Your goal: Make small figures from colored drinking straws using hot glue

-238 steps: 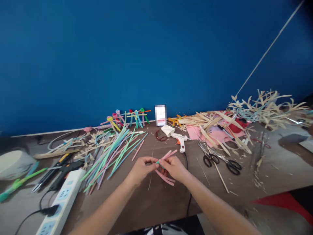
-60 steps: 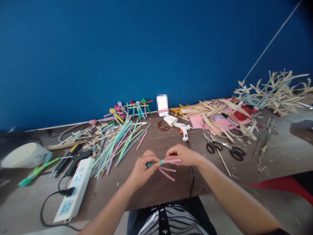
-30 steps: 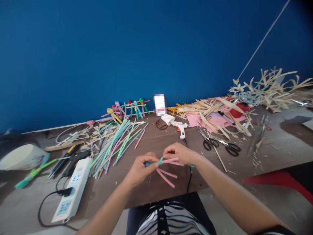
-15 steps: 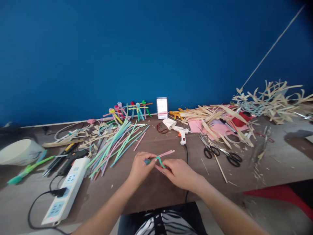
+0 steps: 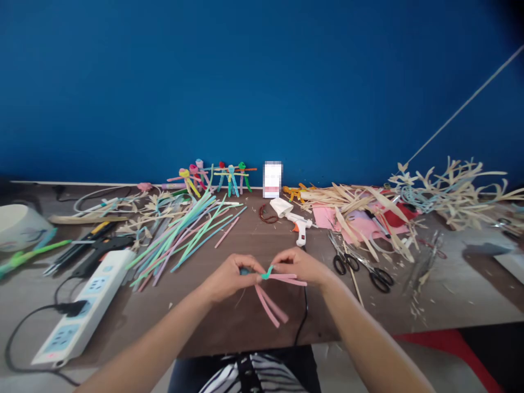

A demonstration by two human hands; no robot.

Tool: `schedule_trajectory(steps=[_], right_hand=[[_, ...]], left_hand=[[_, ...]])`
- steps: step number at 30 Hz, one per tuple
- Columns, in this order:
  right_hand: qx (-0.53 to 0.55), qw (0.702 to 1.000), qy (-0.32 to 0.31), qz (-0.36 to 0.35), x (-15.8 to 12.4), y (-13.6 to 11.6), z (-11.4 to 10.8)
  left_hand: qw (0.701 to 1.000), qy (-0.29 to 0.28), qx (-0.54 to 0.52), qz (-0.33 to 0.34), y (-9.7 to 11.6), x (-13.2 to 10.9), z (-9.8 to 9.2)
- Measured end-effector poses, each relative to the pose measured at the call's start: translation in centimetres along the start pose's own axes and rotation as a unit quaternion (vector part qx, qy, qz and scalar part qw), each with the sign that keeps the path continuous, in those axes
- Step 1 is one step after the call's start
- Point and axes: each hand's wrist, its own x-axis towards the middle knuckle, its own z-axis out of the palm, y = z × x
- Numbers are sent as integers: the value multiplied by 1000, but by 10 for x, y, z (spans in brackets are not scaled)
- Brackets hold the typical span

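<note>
Blue wall [image 5: 262,87] behind; brown surface [image 5: 245,237] in front, its back edge along the wall's foot, its front edge next to the wearer's striped top [image 5: 262,374]. In my remote head-cam feed, both hands are held above the surface, approx. mid-width, nearer the front edge. L hand [image 5: 237,278]: thumb & fingers clamped on a bundle of pink strips [image 5: 274,305]; a bluish piece [image 5: 244,271] shows in its grip, mostly hidden. Pink strips: two point toward the R side, two slant down toward the front edge. Teal strip [image 5: 267,274]: bent across the bundle btwn the hands. R hand [image 5: 301,267]: fingers curled, tips at the teal strip's upper end; I can't tell if they're closed on it.

Back edge, L to R: small colored figures [image 5: 231,177], pixelated white panel [image 5: 272,180], orange pieces [image 5: 297,193], heap of pale shavings [image 5: 352,199] partly over pink sheets [image 5: 323,215]. Just beyond R hand, toward the back edge: white glue gun [image 5: 302,226], cord [image 5: 303,319] running to the front edge. R of it: two pairs of black-handled scissors [image 5: 380,279]. L half of surface: loose pile of pastel strips [image 5: 184,229], black glue gun [image 5: 100,254], white bowl [image 5: 20,229] nr. the L side; power strip [image 5: 84,311] w/ black plug [image 5: 72,308], toward the front L corner.
</note>
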Motion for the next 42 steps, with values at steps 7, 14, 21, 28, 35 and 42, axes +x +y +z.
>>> schedule_trajectory(steps=[7,14,21,28,35,42], right_hand=[[-29,997,76,-7,-1,11,26],[-352,926,131,-42,-20,-14,35],[-294,941,158,-62,-12,-27,7],[55,998,-27,-8,11,-1,-16],[282,958,-19,38,13,12,-4],[369,927,39,50,11,7,12]], left_hand=[[977,151,-140,-47,-13,10,13],[981,157,115,-23,-17,16,9],[997,39,50,-33,-12,10,4],[982,-38,-152,-105,-8,7,3],[984,-44,-125,-119,-8,14,6],[988,12,-121,-96,-10,17,9]])
